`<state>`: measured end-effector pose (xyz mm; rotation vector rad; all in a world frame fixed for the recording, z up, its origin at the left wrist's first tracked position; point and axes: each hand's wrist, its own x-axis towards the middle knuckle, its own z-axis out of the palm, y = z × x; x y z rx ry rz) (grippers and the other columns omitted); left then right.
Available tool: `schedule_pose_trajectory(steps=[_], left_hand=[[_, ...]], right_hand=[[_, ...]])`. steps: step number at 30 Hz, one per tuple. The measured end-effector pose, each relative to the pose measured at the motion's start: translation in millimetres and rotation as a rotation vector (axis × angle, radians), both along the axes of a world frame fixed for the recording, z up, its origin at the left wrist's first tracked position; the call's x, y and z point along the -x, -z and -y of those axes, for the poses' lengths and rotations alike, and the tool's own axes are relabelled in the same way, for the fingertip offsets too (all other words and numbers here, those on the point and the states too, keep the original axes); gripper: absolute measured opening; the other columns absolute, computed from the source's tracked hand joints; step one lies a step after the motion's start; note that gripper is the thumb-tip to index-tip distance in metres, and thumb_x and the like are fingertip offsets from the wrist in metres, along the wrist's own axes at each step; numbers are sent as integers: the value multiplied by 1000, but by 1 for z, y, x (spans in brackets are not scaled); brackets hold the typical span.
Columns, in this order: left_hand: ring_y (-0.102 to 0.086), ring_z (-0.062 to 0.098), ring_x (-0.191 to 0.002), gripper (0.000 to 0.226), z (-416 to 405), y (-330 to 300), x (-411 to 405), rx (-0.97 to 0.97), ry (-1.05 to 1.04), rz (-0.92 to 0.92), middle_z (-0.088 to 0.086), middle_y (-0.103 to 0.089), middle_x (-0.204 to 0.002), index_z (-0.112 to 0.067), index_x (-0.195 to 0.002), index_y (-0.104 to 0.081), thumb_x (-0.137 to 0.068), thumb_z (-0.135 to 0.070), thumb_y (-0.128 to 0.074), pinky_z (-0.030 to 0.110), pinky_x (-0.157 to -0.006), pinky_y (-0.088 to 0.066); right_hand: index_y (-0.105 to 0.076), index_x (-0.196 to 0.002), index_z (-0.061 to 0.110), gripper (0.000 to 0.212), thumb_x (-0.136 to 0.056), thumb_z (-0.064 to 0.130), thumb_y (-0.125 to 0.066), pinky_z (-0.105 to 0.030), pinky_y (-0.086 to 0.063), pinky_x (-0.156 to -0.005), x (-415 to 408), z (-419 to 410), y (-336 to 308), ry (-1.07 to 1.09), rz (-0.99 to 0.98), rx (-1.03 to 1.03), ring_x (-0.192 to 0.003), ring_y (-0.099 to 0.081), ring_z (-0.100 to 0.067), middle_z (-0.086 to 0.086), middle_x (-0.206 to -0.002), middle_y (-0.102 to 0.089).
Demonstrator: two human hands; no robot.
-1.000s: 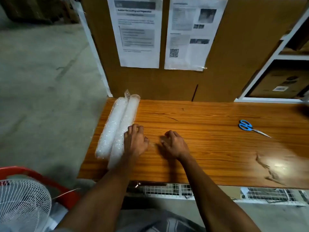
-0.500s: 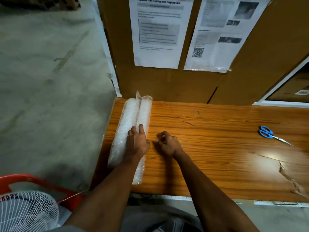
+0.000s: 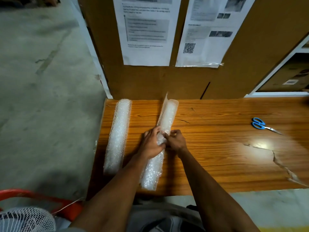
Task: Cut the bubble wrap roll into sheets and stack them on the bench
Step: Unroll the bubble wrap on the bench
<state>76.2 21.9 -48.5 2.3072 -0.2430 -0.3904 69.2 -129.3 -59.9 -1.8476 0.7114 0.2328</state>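
A person stands at a wooden bench (image 3: 217, 148) that fills the middle and right of the frame, both bare forearms reaching up from the bottom edge. Two bubble wrap rolls lie on the bench, running from near to far. The left roll (image 3: 117, 138) rests untouched along the bench's left edge. The second roll (image 3: 164, 121) lies near the centre of the frame, well apart from the first, with a loose flap of film standing up at its far end. The left hand (image 3: 151, 144) is wrapped around the middle of this second roll, fingers curled over its top. The right hand (image 3: 175, 141) presses against the roll's right side, fingertips pinching the outer film. Blue-handled scissors (image 3: 263, 125) lie on the bench at the right of the frame, well away from both hands. Two printed sheets (image 3: 147, 30) hang on a cardboard panel (image 3: 242, 47) behind the bench.
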Motion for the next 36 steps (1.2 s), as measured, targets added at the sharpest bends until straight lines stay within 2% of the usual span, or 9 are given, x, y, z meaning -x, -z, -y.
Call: schedule_pose_trajectory(steps=[6,12,18,23,26,28,31,33,36], left_hand=[[-51,18,-132,79,32,0,3,97,16,-65,-8,-53,-145,-39,-149,-34,-85,-25,-78,41,-106,-50],[-51,22,-133,84,65,-3,6,81,-18,-112,-4,-50,-150,-39,-148,-34,-81,-29,-83,48,-103,-52],[-47,20,-139,92,87,-2,11,3,188,-66,-2,-51,-151,-26,-151,-37,-75,-18,-89,40,-111,-44],[-42,21,-138,79,103,-18,9,-191,458,63,-8,-50,-151,-38,-146,-47,-81,4,-65,33,-107,-41],[-36,20,-136,73,114,-26,7,-328,570,175,-16,-52,-145,-46,-133,-55,-81,5,-60,44,-104,-37],[-33,20,-136,65,122,-29,6,-384,632,255,-18,-52,-143,-41,-127,-61,-81,5,-63,46,-104,-31],[-31,24,-138,53,134,-31,6,-437,543,392,-14,-48,-143,-38,-122,-64,-82,-5,-68,48,-107,-29],[-33,23,-134,50,141,-32,9,-445,383,448,-8,-45,-142,-37,-128,-59,-85,-13,-68,46,-107,-31],[-38,23,-128,48,147,-28,14,-460,142,451,-2,-44,-139,-31,-136,-50,-91,-36,-66,44,-103,-36]], right_hand=[[-51,-120,15,45,-88,22,-83,-44,-64,-64,20,31,-9,164,-34,-66,-79,-68,-21,-9,-106,-67],[-23,-148,22,95,-80,24,-89,-52,-62,-81,33,68,-14,63,11,118,-98,-71,-34,-12,-110,-69],[-2,-154,25,116,-77,4,-85,-60,-61,-81,37,97,-17,3,-49,59,-105,-68,-43,-22,-120,-65],[-9,-162,22,127,-69,36,-94,-49,-43,-108,55,117,-31,-241,86,785,-135,-42,-44,-21,-154,-28],[-14,-163,30,116,-75,56,-85,-63,-7,-123,59,136,-37,-571,-16,1030,-157,-2,-43,-11,-172,-2],[-39,-155,28,88,-82,60,-77,-67,7,-121,60,149,-39,-729,-93,1028,-159,-10,-34,-6,-166,-29],[-56,-136,24,59,-90,60,-69,-60,-26,-117,67,160,-41,-754,-194,978,-134,-54,-30,-6,-136,-64],[-54,-134,23,61,-89,63,-68,-48,-47,-99,72,163,-40,-670,-213,912,-122,-62,-34,-11,-131,-65],[-57,-132,19,64,-88,64,-69,-42,-52,-90,76,165,-37,-526,-208,763,-120,-62,-36,-15,-130,-64]])
